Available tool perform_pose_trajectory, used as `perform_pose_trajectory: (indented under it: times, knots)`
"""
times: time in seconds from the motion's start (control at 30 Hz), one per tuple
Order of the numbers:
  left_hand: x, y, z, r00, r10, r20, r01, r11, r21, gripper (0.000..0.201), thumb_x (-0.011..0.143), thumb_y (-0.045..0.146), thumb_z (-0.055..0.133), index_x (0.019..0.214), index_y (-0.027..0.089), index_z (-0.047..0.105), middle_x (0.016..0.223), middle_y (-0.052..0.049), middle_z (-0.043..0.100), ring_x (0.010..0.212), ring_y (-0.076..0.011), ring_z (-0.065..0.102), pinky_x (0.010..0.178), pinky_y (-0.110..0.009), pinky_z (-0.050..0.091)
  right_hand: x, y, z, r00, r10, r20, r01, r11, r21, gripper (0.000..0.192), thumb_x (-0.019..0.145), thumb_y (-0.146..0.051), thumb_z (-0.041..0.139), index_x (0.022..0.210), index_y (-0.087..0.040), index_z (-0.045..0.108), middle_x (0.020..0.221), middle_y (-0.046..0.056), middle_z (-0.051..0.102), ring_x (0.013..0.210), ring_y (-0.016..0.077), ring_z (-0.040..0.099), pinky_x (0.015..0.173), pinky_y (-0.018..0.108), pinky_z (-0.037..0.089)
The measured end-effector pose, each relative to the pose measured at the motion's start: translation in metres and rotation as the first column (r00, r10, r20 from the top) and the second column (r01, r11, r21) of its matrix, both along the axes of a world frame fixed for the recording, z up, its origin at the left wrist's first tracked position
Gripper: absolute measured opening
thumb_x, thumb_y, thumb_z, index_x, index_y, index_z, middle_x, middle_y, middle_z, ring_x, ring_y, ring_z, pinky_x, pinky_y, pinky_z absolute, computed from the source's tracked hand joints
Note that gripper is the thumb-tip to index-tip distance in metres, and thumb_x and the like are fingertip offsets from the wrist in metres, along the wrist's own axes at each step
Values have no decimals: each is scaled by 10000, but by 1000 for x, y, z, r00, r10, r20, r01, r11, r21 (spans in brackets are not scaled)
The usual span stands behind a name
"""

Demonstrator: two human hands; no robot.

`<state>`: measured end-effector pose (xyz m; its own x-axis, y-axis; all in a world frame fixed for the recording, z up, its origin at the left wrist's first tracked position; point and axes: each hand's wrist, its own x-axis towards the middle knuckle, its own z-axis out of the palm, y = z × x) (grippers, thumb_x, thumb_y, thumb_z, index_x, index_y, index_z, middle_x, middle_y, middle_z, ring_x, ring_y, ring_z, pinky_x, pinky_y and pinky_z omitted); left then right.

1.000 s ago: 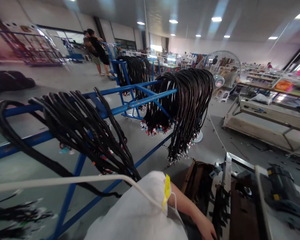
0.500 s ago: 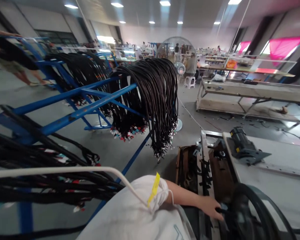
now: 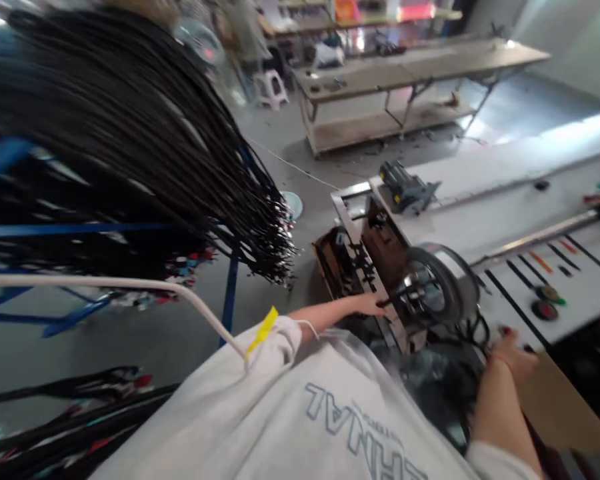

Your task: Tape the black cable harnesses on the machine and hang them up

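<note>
Black round tape reel (image 3: pixel 433 287) sits on one brown metal machine frame (image 3: pixel 365 263) at the white worktop (image 3: pixel 520 213) edge. One left hand (image 3: pixel 367 305) touches the frame, one right hand (image 3: pixel 515 357) rests nearby; fingers' grip is too blurred to tell.

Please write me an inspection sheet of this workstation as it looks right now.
Surface: long white worktop with black strips and round red and green parts at its right end.
Job's things: round black-and-grey wheel-shaped machine part on a brown metal frame at the worktop's end.
Clutter: dark grey motor unit lying on the worktop.
Grippers: left hand touches the frame beside the wheel; right hand rests at the worktop's near edge; grip unclear.
Cables: bundles of black wire harnesses draped over a blue steel rack; white cord across the shoulder.
Surroundings: wooden bench, white stool, grey floor.
</note>
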<state>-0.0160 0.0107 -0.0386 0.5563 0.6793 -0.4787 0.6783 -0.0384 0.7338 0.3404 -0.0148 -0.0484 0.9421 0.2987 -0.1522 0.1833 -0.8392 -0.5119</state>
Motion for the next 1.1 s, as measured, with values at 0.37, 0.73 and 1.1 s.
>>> perform_pose_trajectory:
  times: [0.37, 0.73, 1.1]
  knots:
    - [-77, -49, -10, 994, 104, -17, -104, 994, 20, 258, 801, 395, 578, 802, 156, 676, 754, -33, 685, 695, -164, 600, 660, -224, 446, 12, -7, 1, 988, -130, 88, 133, 990, -36, 615, 790, -592, 621, 1172, -115, 546, 1197, 277, 587, 1157, 394, 558, 969, 496, 460]
    - [-34, -44, 14, 962, 214, 167, -238, 962, 136, 344, 865, 442, 486, 811, 140, 641, 783, -38, 652, 716, -176, 570, 683, -263, 435, 13, -11, -1, 988, -135, 81, 136, 991, -7, 635, 784, -603, 618, 1174, -107, 546, 1194, 250, 603, 1126, 385, 579, 942, 471, 473]
    - [12, -19, 17, 953, 235, 192, -268, 948, 173, 261, 880, 349, 509, 774, 144, 630, 722, -26, 641, 718, -168, 577, 679, -252, 430, 12, -11, 1, 990, -129, 59, 132, 990, -52, 686, 807, -647, 565, 1221, -103, 517, 1212, 249, 588, 1143, 367, 569, 960, 466, 445]
